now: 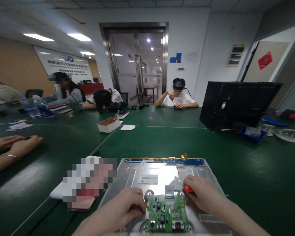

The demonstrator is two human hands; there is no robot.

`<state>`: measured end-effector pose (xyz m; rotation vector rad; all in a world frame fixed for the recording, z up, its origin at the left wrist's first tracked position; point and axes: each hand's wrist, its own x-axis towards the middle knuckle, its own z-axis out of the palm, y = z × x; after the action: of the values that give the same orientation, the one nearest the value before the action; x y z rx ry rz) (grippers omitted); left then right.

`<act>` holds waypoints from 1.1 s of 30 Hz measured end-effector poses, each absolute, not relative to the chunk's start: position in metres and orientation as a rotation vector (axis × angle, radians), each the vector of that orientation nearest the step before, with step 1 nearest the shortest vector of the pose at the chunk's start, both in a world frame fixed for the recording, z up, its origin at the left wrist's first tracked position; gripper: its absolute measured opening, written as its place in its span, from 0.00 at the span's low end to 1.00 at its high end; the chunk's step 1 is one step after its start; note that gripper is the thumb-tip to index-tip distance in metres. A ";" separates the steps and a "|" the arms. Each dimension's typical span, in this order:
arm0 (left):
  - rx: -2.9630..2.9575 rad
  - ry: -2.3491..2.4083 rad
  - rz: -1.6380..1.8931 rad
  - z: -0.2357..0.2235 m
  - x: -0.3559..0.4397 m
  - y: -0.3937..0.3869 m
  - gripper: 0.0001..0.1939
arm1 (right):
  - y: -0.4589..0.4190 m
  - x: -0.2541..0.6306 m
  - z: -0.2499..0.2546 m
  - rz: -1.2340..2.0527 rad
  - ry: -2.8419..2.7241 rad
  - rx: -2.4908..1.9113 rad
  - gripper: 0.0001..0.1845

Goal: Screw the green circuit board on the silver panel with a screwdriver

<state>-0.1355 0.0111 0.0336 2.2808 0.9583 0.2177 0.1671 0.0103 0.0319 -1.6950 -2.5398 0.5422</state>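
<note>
A green circuit board (pixel 166 209) lies on the back of a silver metal display panel (pixel 127 173), with a round mount showing at each upper corner. My left hand (pixel 127 205) has its fingers curled and pinched at the board's left edge. Above the board's upper right corner, my right hand (pixel 201 191) is closed around an orange-handled tool (pixel 189 190); its tip is hidden. A flat ribbon cable (pixel 169 191) rises from the board's top edge. A long blue circuit strip (pixel 149 161) runs along the panel's far edge.
Left of the panel lies a blurred white and pink item (pixel 88 183). Another person's hands (pixel 19 144) rest farther left. A small open box (pixel 108 125) and a white paper (pixel 127 127) sit beyond. A black monitor (pixel 236 105) and a blue tray (pixel 253 133) stand right.
</note>
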 end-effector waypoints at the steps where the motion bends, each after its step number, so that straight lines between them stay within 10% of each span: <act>1: 2.283 0.954 0.230 0.032 -0.136 0.011 0.12 | 0.010 0.167 0.032 0.540 -2.539 -1.696 0.11; 33: 2.172 1.198 0.420 0.020 -0.123 0.074 0.04 | 0.063 0.089 0.041 0.376 -2.612 -1.389 0.08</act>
<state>-0.1229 0.0737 0.0196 2.1716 1.1976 0.4204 0.0894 0.0627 0.0412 -1.3887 -2.6123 0.3762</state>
